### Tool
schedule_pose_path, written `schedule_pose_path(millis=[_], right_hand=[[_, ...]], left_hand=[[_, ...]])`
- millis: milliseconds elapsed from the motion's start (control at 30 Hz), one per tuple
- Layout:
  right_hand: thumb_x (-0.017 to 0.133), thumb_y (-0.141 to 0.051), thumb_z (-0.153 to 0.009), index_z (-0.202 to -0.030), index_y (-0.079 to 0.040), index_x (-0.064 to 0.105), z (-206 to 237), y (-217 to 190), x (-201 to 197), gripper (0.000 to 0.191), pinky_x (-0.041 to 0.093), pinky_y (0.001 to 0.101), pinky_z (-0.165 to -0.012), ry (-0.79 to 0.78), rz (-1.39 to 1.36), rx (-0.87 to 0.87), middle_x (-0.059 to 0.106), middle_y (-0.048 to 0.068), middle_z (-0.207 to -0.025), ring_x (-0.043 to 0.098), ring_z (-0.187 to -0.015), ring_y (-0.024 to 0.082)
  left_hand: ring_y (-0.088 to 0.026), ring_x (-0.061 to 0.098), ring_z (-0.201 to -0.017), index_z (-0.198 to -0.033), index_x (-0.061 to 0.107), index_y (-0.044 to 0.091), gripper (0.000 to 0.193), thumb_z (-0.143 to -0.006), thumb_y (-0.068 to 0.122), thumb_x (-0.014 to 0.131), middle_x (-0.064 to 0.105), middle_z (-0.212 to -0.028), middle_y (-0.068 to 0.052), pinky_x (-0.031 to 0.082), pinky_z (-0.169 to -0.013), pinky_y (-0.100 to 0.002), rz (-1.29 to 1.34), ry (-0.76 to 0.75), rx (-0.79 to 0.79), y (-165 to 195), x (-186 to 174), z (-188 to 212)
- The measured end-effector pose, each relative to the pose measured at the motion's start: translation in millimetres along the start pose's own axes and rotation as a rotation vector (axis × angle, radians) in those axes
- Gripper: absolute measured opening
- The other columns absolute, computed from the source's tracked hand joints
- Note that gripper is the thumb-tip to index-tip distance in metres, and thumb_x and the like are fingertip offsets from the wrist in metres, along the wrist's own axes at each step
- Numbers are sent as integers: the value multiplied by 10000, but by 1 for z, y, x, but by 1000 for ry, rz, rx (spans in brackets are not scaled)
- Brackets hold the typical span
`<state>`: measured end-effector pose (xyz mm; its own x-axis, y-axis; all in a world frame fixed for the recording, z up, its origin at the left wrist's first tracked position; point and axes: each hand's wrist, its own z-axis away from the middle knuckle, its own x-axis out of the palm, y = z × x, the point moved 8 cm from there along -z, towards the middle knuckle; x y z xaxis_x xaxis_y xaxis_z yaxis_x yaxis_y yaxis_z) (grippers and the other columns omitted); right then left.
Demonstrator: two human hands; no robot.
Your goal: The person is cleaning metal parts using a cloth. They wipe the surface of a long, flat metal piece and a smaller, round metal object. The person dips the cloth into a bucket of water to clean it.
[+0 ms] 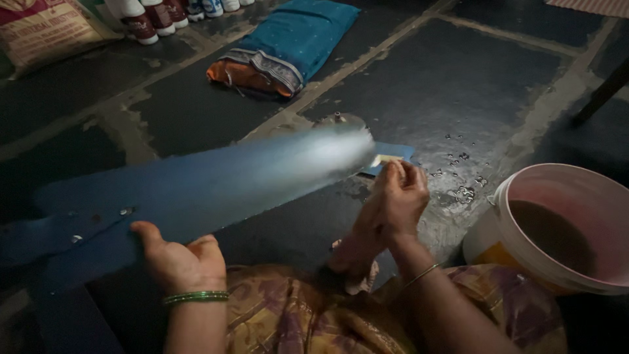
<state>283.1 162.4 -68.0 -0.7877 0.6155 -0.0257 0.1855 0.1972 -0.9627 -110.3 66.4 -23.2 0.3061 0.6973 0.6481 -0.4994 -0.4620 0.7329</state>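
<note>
Cleaning step, I judge: my left hand grips the blue fan blade. My right hand, at the blade's 3 o'clock tip, pinches a small pale scrubber. Next calls for a steady blade and a firm rub.

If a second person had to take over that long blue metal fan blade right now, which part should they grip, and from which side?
Probably the wide end with the rivets. The long blue metal fan blade lies nearly level across the lap, and the left hand steadies its near edge there. The right hand works at the far narrow tip, beside the white bucket. Coming from the far long edge, fingers under and thumb on top, looks safest.
</note>
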Motion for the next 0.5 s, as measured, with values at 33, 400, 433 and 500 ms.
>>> schedule_pose_path(millis=[33,400,433,500], right_hand=[[628,-211,-995,-1101,-11,680,-3,2,1,232,644,336,-811,-23,30,33,698,128,-1078,717,-926,213],[658,-219,-967,-1022,-30,717,115,-53,65,205,587,360,-731,-494,140,-329,687,111,-982,718,-846,236],[675,-204,-946,-1028,-23,711,123,-59,68,202,575,363,-704,-527,153,-407,679,122,-979,713,-836,243],[694,-186,-979,-980,-18,716,114,-47,70,169,552,385,-693,-499,285,-271,663,147,-942,695,-811,284]], left_hand=[[-304,508,-1423,-1508,359,85,718,-963,532,495,506,-1500,-174,436,-1162,-467,-8,-25,44,1,1,2],[-299,480,-1417,-1492,360,44,707,-962,484,521,497,-1487,-154,417,-1157,-524,-12,-126,-83,-26,16,39],[-296,483,-1423,-1492,375,29,707,-970,482,525,501,-1492,-165,410,-1166,-514,-23,-160,-60,-25,20,42],[-289,480,-1426,-1491,381,28,701,-970,471,537,497,-1499,-163,400,-1172,-508,-12,-210,-37,-21,24,46]])
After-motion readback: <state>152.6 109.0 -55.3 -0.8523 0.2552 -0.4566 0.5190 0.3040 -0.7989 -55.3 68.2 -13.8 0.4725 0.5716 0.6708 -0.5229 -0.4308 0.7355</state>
